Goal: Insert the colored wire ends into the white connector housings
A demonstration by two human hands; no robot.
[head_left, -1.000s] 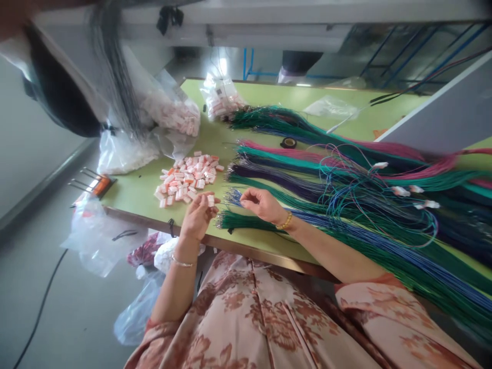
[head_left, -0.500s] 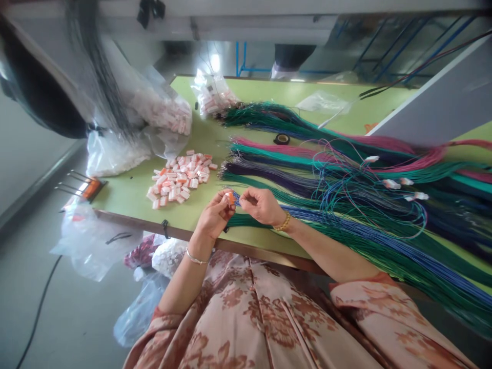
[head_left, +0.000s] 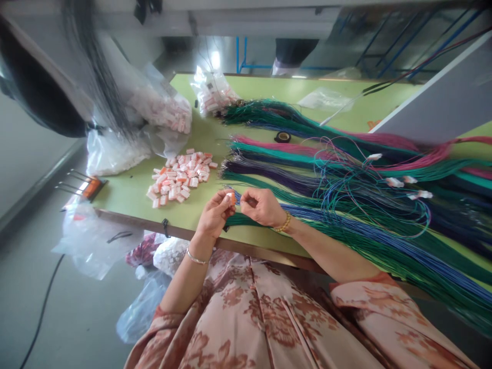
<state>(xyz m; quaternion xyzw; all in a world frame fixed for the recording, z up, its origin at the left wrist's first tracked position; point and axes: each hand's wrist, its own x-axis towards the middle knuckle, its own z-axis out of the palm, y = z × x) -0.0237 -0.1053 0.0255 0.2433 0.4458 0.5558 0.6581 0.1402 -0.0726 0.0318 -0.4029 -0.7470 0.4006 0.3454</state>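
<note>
Between thumb and fingers, my left hand (head_left: 215,212) pinches an orange and white connector housing (head_left: 231,197). Close to its right side is my right hand (head_left: 263,206), its fingertips pressed together; whatever they may hold is too small or hidden to make out. Below and behind the hands run bundles of blue wires (head_left: 307,211) and green wires (head_left: 246,220). To the left lies a loose pile of similar connector housings (head_left: 182,177) on the green table (head_left: 154,161).
Further wire bundles, pink (head_left: 269,146) and dark purple (head_left: 265,174), stretch rightward. A black tape roll (head_left: 282,137) sits among them. Plastic bags of housings (head_left: 169,115) stand at the back left. An orange pronged fixture (head_left: 92,188) is at the left table corner.
Both hands stay almost in place, with the connector housing still in the left. My right hand's fingers shift very slightly; the view moves a little.
</note>
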